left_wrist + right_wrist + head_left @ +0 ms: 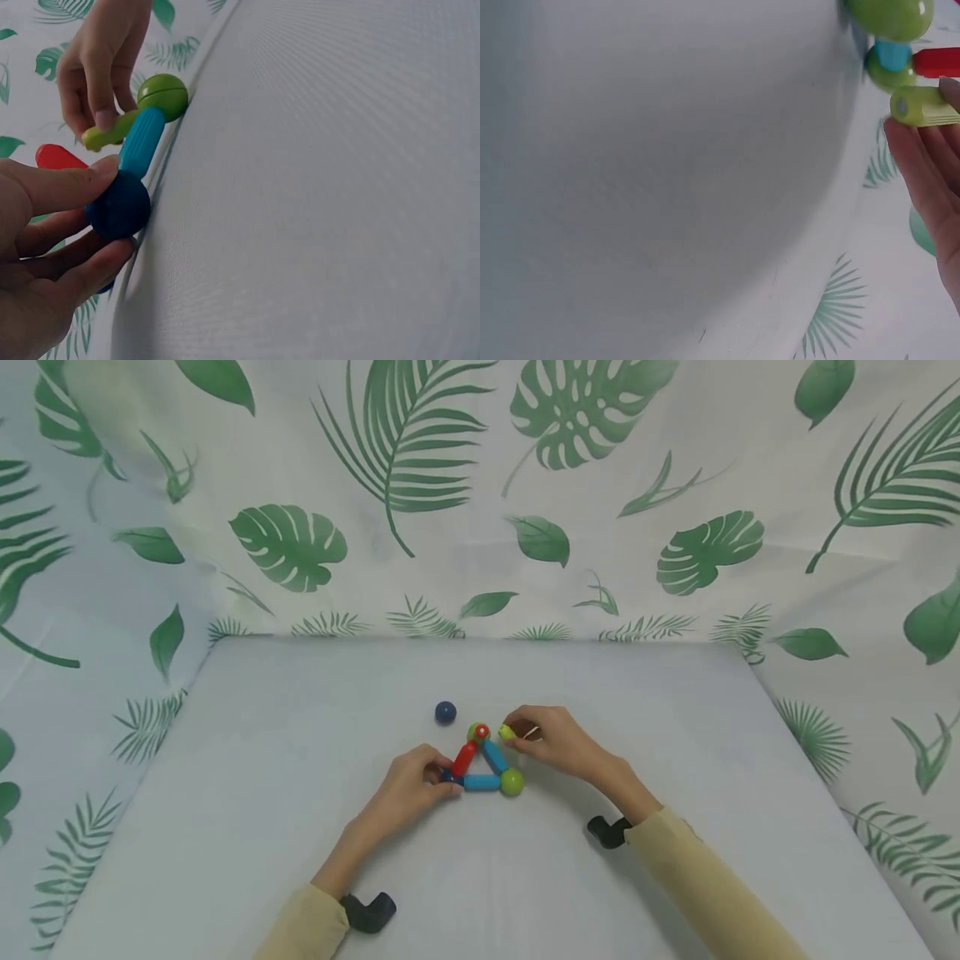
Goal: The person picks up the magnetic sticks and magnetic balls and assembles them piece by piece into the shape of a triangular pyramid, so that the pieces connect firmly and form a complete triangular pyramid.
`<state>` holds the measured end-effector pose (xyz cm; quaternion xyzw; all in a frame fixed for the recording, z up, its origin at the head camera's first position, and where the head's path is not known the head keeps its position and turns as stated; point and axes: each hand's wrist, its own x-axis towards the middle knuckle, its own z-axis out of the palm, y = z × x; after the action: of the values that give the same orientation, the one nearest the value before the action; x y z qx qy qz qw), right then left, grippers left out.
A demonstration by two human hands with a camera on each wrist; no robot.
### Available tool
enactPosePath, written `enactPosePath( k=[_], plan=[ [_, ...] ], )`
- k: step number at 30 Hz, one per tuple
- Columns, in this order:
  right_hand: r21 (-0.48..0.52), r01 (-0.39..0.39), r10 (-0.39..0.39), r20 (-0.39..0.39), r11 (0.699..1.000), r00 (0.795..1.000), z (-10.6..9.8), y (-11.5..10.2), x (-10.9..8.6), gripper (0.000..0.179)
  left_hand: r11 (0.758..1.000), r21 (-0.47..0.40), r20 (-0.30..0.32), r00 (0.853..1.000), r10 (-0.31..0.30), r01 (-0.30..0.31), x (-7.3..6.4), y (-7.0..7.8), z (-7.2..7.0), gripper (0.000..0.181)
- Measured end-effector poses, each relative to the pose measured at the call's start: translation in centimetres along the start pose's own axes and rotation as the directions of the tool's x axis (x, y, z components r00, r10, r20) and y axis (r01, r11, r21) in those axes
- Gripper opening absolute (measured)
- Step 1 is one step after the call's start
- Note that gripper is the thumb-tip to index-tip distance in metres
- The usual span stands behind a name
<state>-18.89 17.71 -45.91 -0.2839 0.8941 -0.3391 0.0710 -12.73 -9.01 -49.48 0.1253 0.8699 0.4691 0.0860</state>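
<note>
On the table lies a triangle of magnetic balls and rods. Its corners are a dark blue ball (120, 207), a green ball (512, 782) and another green ball at the back. Light blue rods (482, 782) form the front and right sides; a red rod (465, 758) runs along the left. At the back corner a red rod end (482, 731) faces up over the green ball. My left hand (411, 783) grips the dark blue ball between thumb and fingers. Beside the back corner, my right hand (557, 739) pinches a yellow-green rod (924, 106), its end pointing toward the triangle.
A loose dark blue ball (446, 712) sits behind the triangle. The white table (300, 710) meets a leaf-patterned cloth (585, 552) at the back and sides. Black wrist pieces (369, 912) show below both wrists.
</note>
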Motion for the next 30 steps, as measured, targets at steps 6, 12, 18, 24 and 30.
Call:
enactPosePath(
  k=[6,12,18,24,30],
  plan=[
    [0.110,-0.034,0.034,-0.003,0.993,0.999,0.3,-0.6,-1.0,0.022,1.000,0.009,-0.001,1.000,-0.015,0.015,0.2,0.2,-0.2,0.030],
    [0.143,-0.028,0.027,0.008,0.989,1.000,1.0,-1.2,-1.3,0.023,1.000,-0.003,-0.016,1.000,0.000,0.000,0.0,0.1,-0.3,0.029],
    [0.142,-0.010,0.008,0.016,0.990,1.000,1.4,-1.9,-1.4,0.023,1.000,-0.014,-0.024,1.000,0.012,-0.012,-0.1,0.1,-0.2,0.029],
    [0.127,0.027,-0.030,0.025,0.992,0.999,1.4,-2.0,-1.4,0.024,1.000,-0.022,-0.025,1.000,0.000,0.000,0.0,0.1,-0.1,0.028],
    [0.127,0.040,-0.043,0.018,0.991,0.999,1.2,-1.8,-1.6,0.024,1.000,-0.027,-0.011,1.000,-0.006,0.006,0.0,0.2,-0.1,0.030]
  ],
)
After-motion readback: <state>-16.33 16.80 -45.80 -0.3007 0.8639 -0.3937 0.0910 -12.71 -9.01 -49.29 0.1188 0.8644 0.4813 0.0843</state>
